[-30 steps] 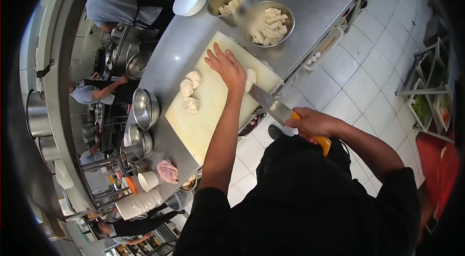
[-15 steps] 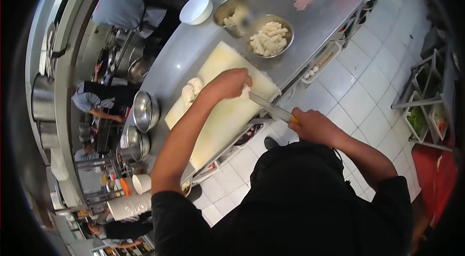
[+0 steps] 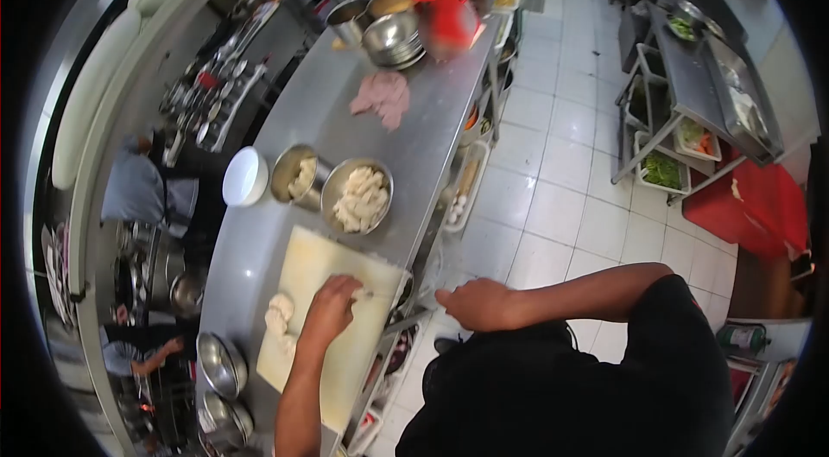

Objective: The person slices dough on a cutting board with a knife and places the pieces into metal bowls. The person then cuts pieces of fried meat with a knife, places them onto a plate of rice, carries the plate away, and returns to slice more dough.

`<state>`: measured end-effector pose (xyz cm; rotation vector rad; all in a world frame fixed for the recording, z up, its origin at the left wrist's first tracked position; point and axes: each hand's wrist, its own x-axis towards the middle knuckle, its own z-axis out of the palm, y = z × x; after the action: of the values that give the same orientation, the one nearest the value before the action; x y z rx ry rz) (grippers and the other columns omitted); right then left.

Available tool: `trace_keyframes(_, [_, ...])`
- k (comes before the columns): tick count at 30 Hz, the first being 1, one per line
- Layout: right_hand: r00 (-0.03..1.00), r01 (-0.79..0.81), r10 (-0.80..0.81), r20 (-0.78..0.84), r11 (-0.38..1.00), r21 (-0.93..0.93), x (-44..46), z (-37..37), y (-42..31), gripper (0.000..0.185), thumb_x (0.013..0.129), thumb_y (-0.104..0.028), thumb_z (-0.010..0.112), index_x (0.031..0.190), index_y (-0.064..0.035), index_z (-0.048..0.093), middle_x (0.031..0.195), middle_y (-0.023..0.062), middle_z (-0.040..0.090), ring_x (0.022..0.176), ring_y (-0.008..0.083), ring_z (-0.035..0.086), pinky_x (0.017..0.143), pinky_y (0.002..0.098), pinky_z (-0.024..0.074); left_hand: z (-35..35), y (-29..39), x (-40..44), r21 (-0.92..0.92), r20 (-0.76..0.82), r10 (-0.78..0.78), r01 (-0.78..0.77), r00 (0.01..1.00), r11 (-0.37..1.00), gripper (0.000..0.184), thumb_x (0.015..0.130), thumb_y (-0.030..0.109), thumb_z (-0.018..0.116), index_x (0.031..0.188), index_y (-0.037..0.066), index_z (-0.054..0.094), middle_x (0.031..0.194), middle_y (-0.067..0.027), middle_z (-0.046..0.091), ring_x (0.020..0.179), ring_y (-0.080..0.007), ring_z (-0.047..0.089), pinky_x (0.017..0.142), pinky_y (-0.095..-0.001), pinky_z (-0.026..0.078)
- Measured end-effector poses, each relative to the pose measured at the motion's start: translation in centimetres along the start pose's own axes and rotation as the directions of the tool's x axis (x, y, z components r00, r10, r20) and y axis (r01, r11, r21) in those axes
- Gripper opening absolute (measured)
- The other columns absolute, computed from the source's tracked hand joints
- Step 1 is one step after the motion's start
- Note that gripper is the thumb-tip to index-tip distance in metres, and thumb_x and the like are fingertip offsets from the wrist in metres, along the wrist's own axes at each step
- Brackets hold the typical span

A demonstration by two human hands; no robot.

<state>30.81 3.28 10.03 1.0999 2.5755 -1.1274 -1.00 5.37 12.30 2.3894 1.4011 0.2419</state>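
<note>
The pale piece (image 3: 358, 294) lies on the board (image 3: 356, 353) beside the fingertips of the curled left hand (image 3: 332, 306), pinched or not I cannot tell, with the right hand (image 3: 473, 304), grip unclear, farther off rightward.

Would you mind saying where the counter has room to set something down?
The counter is bare between the pink cloth and the bowl of pale pieces, and beside the cutting board between the white bowl and the metal bowls. Its far end is crowded with stacked bowls and pots.
</note>
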Motion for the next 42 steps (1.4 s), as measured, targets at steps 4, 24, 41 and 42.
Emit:
trace_keyframes(4, [1.0,-0.007,0.007,0.016,1.0,0.008,0.1,-0.9,-0.6,0.023,0.09,-0.005,0.053,0.112,0.0007,0.054,0.096,0.0252,0.07,0.092,0.0446,0.071,0.075,0.0546,0.0552,-0.7,0.2,0.2,-0.012,0.042,-0.016,0.017,0.999,1.0,0.036,0.07,-0.014,0.067,0.104,0.001,0.068,0.106,-0.0166,0.068,0.105,-0.0383,0.062,0.092,-0.0447,0.051])
trace_keyframes(24, [0.989,-0.107,0.101,0.107,0.993,0.054,1.2,-3.4,0.0,0.033,0.098,-0.028,0.057,0.113,0.0014,0.053,0.092,0.0293,0.069,0.094,0.0492,0.065,0.084,0.0573,0.0504,-1.0,-4.1,-5.8,-0.907,-0.132,-0.83,0.271,0.542,0.321,0.033,0.088,0.004,0.072,0.12,-0.001,0.067,0.108,-0.0076,0.073,0.095,-0.0163,0.068,0.084,-0.0316,0.054])
trace_keyframes(41, [0.994,-0.071,0.068,-0.088,0.997,-0.034,0.7,-3.2,-2.3,0.027,0.101,-0.019,0.057,0.118,-0.0008,0.047,0.075,0.027,0.066,0.077,0.0512,0.065,0.071,0.0565,0.0498,11.4,-0.5,-5.2,-0.507,-0.662,-0.627,0.371,0.41,0.778,0.049,0.077,0.013,0.083,0.122,0.002,0.065,0.131,-0.0176,0.06,0.12,-0.0348,0.058,0.1,-0.0412,0.049])
trace_keyframes(42, [0.995,-0.062,0.059,-0.086,0.997,-0.035,0.5,-3.3,-2.7,0.027,0.101,-0.02,0.056,0.118,-0.001,0.048,0.074,0.0262,0.066,0.076,0.0509,0.064,0.071,0.0573,0.0494,11.7,-0.8,-5.2,-0.509,-0.662,-0.627,0.368,0.411,0.778,0.051,0.077,0.013,0.083,0.123,0.002,0.065,0.13,-0.0172,0.061,0.121,-0.0347,0.057,0.1,-0.0415,0.048])
